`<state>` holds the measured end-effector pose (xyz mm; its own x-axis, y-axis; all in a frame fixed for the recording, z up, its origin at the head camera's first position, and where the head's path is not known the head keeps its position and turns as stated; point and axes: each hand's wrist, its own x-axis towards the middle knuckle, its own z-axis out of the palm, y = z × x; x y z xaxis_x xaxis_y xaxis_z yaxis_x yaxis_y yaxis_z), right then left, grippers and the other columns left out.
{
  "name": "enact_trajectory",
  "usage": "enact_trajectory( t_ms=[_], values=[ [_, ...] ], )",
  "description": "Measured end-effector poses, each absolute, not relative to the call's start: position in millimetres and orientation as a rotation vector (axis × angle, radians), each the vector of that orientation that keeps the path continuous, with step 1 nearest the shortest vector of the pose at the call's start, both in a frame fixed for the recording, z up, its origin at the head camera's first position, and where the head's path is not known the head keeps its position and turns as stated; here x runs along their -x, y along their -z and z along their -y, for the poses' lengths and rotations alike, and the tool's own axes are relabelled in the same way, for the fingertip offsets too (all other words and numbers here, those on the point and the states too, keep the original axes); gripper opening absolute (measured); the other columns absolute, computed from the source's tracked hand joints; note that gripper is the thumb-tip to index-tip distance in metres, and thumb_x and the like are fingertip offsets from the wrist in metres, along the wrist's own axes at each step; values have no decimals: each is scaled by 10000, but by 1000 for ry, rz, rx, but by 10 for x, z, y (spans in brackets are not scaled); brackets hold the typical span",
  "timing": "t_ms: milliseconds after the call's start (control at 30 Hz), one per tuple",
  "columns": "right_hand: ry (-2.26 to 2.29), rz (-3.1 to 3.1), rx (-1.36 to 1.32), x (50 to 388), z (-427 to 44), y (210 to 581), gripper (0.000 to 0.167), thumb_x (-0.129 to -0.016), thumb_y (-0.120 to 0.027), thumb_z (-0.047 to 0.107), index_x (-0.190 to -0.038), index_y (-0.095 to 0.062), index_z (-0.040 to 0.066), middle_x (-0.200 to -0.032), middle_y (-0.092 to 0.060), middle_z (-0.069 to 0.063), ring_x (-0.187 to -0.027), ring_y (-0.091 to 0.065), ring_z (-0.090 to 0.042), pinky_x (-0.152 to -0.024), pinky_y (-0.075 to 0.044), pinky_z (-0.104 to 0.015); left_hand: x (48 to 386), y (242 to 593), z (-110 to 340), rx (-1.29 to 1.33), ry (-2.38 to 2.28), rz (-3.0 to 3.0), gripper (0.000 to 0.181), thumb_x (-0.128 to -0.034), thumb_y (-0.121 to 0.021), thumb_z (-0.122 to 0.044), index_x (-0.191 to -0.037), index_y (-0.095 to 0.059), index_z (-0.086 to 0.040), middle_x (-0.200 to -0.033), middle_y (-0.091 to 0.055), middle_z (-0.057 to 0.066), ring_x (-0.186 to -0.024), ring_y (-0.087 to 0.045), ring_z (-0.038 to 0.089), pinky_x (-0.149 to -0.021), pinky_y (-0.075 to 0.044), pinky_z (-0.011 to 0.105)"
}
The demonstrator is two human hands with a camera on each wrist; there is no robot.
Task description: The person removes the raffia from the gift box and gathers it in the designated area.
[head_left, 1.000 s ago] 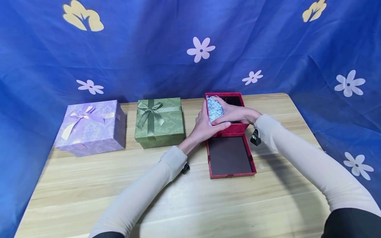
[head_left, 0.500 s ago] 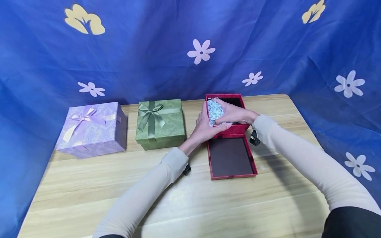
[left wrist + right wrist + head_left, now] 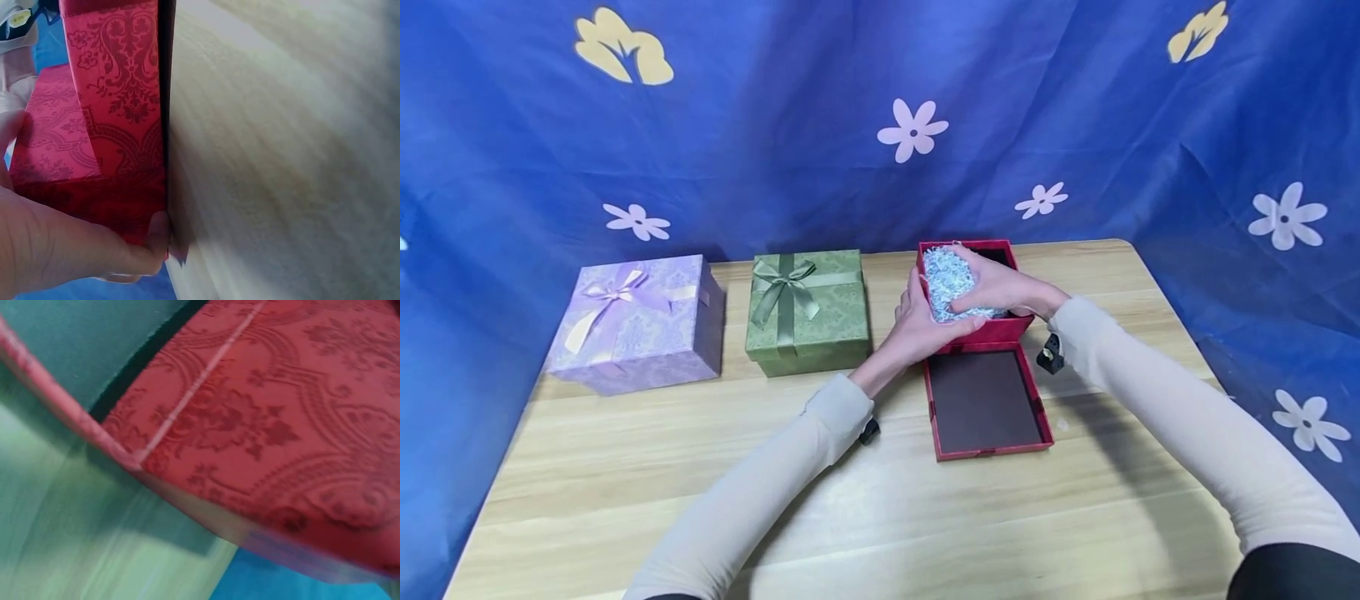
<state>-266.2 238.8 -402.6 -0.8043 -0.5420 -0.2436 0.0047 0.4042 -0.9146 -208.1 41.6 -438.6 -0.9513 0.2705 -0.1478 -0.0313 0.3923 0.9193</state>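
A red patterned gift box (image 3: 1000, 332) stands at the back of the table, its lid (image 3: 987, 404) folded down in front. My left hand (image 3: 917, 330) holds the box round its front left corner, the thumb along the front; the left wrist view shows the fingers (image 3: 156, 236) against the red wall. Inside the box, on the left, lies pale blue shredded paper (image 3: 944, 275). My right hand (image 3: 1000, 286) reaches in from the right and grips some of that paper, its fingertips partly buried. The right wrist view shows the red patterned box surface (image 3: 281, 425), not the hand.
A green gift box (image 3: 827, 312) with a ribbon bow stands left of the red one. Farther left is a lilac gift box (image 3: 655, 321), also with a bow. Blue flowered cloth (image 3: 820, 125) hangs behind and beside the wooden table (image 3: 700, 450).
The shredded paper has loosened from a compact block and spread towards the box's front and right. My right hand has shifted slightly within the box; the left hand keeps its hold.
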Motion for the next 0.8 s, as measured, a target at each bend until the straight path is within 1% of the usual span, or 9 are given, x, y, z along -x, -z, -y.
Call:
enact_trajectory(
  t_ms=[167,267,367,433,500,533,667,733,800],
  values=[
    [1390,-2198,431,2634,-2446,3930,1083,-882,-809,-31,-1741,-159,80,-1640,-382,-183,-1320,-514,-318,-1040,-499,-274,2076,4364,-407,-216,-1565,-2358,1417,-818,-901,-572,-1755,83,-169,-1802,-98,145,-1621,-157,347,-1259,-290,584],
    [1388,-2239,403,2614,-2481,3870,1097,-873,-797,-32,-1746,-144,94,-1653,-352,-173,-1293,-517,-306,-1003,-512,-280,2070,4359,-383,-232,-1572,-2341,1416,-816,-909,-548,-1756,75,-158,-1810,-78,132,-1636,-129,334,-1273,-261,577],
    [1408,-2270,394,2601,-2523,3814,1096,-865,-791,-41,-1743,-150,100,-1665,-333,-162,-1329,-484,-313,-1001,-511,-324,2065,4365,-354,-248,-1603,-2308,1414,-816,-926,-491,-1755,68,-134,-1815,-68,130,-1647,-107,311,-1288,-230,553],
    [1410,-2294,385,2589,-2559,3764,1106,-864,-795,-34,-1745,-140,102,-1691,-293,-146,-1376,-432,-308,-998,-507,-365,2061,4373,-336,-266,-1625,-2288,1419,-810,-939,-439,-1752,72,-116,-1815,-61,136,-1652,-93,299,-1295,-214,534],
    [1403,-2322,361,2571,-2595,3702,1129,-863,-800,-22,-1751,-116,109,-1731,-233,-126,-1418,-384,-300,-1022,-494,-394,2060,4378,-324,-291,-1673,-2264,1421,-798,-955,-375,-1752,64,-111,-1811,-84,139,-1647,-114,284,-1297,-218,509],
    [1406,-2327,347,2559,-2612,3664,1145,-866,-800,-17,-1756,-92,110,-1753,-195,-122,-1438,-358,-294,-1042,-483,-407,2058,4379,-319,-304,-1695,-2254,1423,-791,-962,-349,-1753,61,-116,-1809,-91,139,-1644,-121,276,-1297,-217,499],
    [1453,-2321,270,2504,-2673,3524,1170,-884,-785,-12,-1765,-28,138,-1789,-97,-121,-1433,-379,-315,-1088,-454,-442,2042,4378,-312,-351,-1807,-2203,1423,-775,-984,-245,-1762,39,-162,-1803,-111,128,-1634,-142,251,-1290,-232,471],
    [1501,-2297,244,2476,-2700,3470,1162,-899,-767,-19,-1766,-12,155,-1795,-73,-114,-1441,-372,-312,-1089,-449,-436,2029,4379,-312,-360,-1833,-2188,1421,-781,-984,-222,-1766,41,-199,-1807,-95,115,-1637,-125,239,-1292,-224,468],
    [1546,-2281,232,2439,-2727,3422,1141,-916,-744,-26,-1767,-7,162,-1796,-73,-111,-1456,-348,-299,-1086,-444,-398,2020,4380,-315,-364,-1851,-2182,1414,-788,-982,-208,-1769,37,-236,-1808,-92,111,-1638,-119,237,-1292,-223,478]
  ],
)
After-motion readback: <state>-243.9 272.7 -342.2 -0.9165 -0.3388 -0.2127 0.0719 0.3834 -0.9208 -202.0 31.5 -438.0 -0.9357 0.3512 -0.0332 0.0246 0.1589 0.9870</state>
